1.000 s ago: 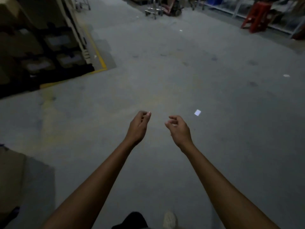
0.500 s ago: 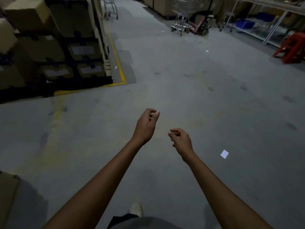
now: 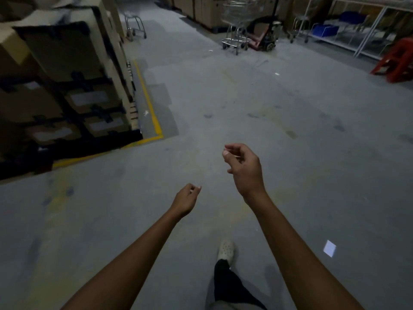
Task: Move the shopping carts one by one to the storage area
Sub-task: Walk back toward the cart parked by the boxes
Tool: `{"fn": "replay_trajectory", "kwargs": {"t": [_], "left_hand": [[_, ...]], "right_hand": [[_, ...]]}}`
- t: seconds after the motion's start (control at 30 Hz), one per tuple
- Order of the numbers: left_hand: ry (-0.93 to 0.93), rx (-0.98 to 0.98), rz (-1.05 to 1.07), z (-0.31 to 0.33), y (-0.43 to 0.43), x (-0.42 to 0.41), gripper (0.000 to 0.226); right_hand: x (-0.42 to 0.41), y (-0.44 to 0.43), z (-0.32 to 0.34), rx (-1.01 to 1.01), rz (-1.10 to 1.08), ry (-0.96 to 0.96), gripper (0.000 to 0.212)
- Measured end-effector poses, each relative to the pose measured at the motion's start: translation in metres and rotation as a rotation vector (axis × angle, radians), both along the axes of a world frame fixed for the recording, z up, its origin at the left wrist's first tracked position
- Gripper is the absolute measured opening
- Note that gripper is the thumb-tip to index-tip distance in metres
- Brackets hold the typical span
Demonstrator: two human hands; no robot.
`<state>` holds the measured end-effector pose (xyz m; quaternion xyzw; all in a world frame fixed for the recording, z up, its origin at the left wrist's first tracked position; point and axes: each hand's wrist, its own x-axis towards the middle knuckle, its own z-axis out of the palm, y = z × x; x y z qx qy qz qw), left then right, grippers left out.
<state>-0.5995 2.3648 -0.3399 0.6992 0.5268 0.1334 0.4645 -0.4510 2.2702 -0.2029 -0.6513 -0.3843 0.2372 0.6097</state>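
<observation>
Walking closer: the silver wire shopping cart (image 3: 236, 40) looms larger and the right hand (image 3: 244, 170) rises.
Head view: it and the left hand (image 3: 186, 199) are loosely curled and empty; the cart stands far ahead, and dim light could cause snagging on the red pallet jack (image 3: 264, 40).

Matt, scuffed concrete floor (image 3: 279, 104) with a worn yellow painted line (image 3: 154, 117); dull brown cardboard boxes (image 3: 62, 52); shopping cart (image 3: 236, 39) of bright, glossy metal wire; red stools (image 3: 396, 61) and blue bins (image 3: 325, 30) of smooth plastic; pale perforated rubbery shoe (image 3: 225, 251).

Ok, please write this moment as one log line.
left hand: open, empty | right hand: open, empty | shopping cart: far ahead, untouched
</observation>
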Motion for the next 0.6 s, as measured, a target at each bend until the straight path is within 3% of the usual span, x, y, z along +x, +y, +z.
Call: {"fn": "replay_trajectory", "kwargs": {"t": [0.4, 0.6], "left_hand": [[-0.361, 0.252, 0.013, 0.142, 0.278, 0.239, 0.029], [-0.425, 0.284, 0.022, 0.136, 0.397, 0.319, 0.032]], "right_hand": [[0.223, 0.286, -0.087, -0.376, -0.06, 0.162, 0.016], [0.301, 0.397, -0.124, -0.455, -0.057, 0.238, 0.015]]}}
